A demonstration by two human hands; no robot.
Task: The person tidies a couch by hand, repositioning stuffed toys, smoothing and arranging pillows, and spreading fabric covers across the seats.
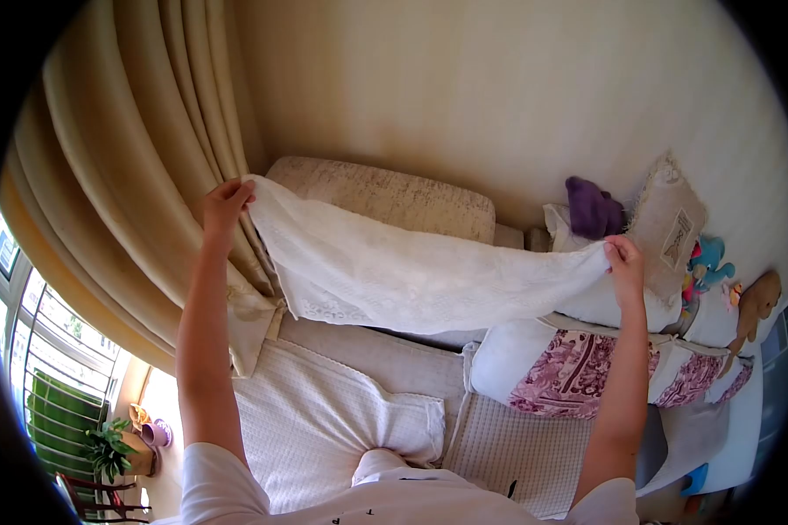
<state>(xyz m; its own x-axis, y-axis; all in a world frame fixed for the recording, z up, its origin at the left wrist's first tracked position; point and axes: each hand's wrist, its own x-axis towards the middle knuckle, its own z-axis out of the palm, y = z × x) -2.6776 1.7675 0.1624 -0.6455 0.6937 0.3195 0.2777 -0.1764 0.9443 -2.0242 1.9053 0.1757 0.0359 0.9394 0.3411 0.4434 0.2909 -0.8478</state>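
Observation:
A white textured cloth [411,267] is stretched out in the air before me, sagging in the middle between its two held corners. My left hand [228,206] pinches its upper left corner close to the curtain. At the opposite end, my right hand [623,262] grips the other upper corner, in front of the wall and the sofa cushions. Lower edges of the cloth hang free above the sofa back. Below it, another white cover [324,411] lies rumpled over the sofa seat.
Beige curtains [123,175] hang at the left beside a barred window [61,350]. A sofa armrest [385,197] stands behind the cloth. Patterned cushions [560,372], a purple cloth item [594,208] and soft toys [709,258] are at the right. A potted plant [109,448] stands lower left.

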